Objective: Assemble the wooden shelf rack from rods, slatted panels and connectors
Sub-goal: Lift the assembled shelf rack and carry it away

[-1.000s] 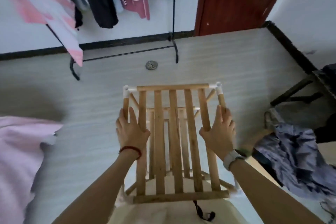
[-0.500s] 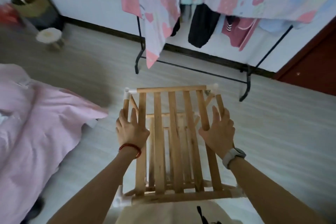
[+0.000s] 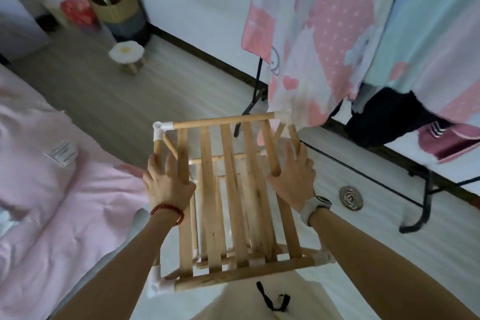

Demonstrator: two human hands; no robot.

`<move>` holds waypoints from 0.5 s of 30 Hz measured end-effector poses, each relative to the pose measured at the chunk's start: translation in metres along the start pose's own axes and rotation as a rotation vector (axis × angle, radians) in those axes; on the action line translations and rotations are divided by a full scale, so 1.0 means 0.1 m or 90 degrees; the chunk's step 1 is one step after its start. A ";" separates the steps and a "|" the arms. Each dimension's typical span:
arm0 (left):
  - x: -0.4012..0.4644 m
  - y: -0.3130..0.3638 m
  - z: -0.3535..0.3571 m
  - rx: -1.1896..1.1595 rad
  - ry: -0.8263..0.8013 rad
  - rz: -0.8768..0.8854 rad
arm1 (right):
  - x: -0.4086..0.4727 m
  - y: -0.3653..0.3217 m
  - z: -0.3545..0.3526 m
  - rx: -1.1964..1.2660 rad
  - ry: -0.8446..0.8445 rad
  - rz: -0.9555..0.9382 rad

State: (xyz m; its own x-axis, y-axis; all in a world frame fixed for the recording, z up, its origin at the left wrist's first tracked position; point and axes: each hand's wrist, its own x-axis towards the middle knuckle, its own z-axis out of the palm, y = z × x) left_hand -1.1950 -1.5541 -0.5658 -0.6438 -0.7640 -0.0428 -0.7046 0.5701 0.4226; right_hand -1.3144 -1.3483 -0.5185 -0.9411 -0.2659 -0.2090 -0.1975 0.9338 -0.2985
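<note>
Head view: wooden shelf rack [image 3: 233, 202] is hanging in the air above the floor [image 3: 376, 228], carried between both hands. Left hand [image 3: 167, 184] is gripping the left side, fingers [image 3: 171, 163] curled around the outer slat and rod. Right hand [image 3: 294, 176] is gripping the right side rod, fingers wrapped on it. White connector [image 3: 162, 128] is capping the far left corner. Pink bedding [image 3: 52, 189] is lying to the left.

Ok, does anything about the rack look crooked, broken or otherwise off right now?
Nothing on the rack looks broken; slats sit parallel and white connectors cap the visible corners. It is tilted, carried by the left hand and right hand, and its far right corner touches the hanging sheet.
</note>
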 end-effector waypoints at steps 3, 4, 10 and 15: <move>0.83 0.12 -0.01 0.000 0.001 -0.047 | 0.90 -0.46 -0.03 0.000 -0.030 -0.039; 1.05 0.16 -0.04 -0.001 0.005 -0.056 | 1.13 -0.60 -0.07 0.001 -0.039 -0.051; 2.31 0.16 -0.30 -0.002 0.058 -0.131 | 2.37 -1.56 -0.12 -0.005 -0.035 -0.150; 3.40 -0.05 -0.41 -0.004 0.059 -0.154 | 3.28 -2.39 0.01 -0.030 -0.064 -0.200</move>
State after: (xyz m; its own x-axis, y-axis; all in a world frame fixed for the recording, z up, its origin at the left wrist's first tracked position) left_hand -1.3980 -1.8298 -0.5451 -0.4264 -0.9026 -0.0597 -0.8327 0.3659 0.4157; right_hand -1.5757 -1.6592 -0.5171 -0.8009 -0.5624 -0.2054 -0.4883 0.8121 -0.3194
